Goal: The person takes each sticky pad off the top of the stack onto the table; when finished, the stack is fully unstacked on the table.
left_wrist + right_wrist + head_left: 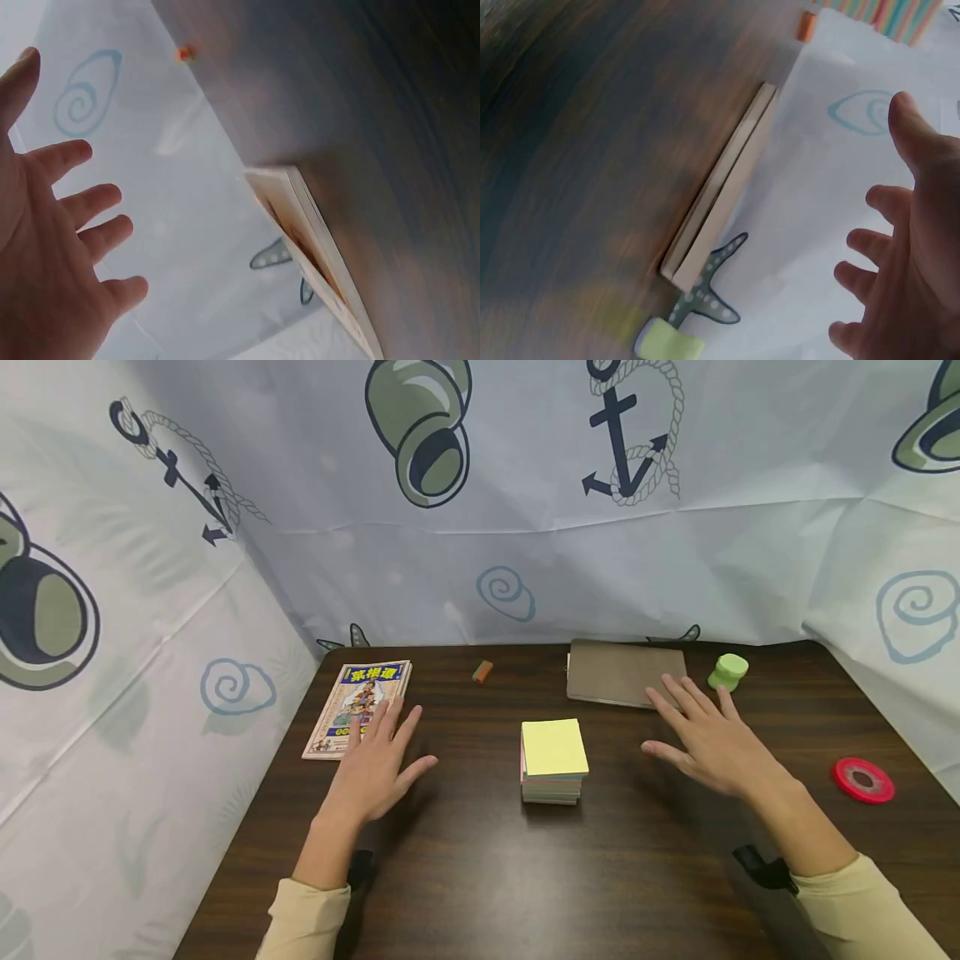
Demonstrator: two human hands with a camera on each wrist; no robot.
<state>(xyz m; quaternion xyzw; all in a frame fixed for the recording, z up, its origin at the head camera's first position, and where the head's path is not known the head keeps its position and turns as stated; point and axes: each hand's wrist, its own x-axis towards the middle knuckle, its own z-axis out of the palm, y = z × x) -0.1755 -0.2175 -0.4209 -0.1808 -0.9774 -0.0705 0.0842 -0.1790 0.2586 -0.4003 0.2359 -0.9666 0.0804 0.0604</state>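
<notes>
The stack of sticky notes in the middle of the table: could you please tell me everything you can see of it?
The stack of sticky notes is a square, thick block of paper lying flat on the dark wooden table. Its top sheet is plain yellow; the side edges show bands of pastel colours, pink and green among them. It looks neatly squared and unmarked. It sits between the left hand and the right hand, and neither touches it.

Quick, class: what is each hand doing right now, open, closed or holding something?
Left hand: open, fingers spread, holding nothing.
Right hand: open, fingers spread, holding nothing.
</notes>
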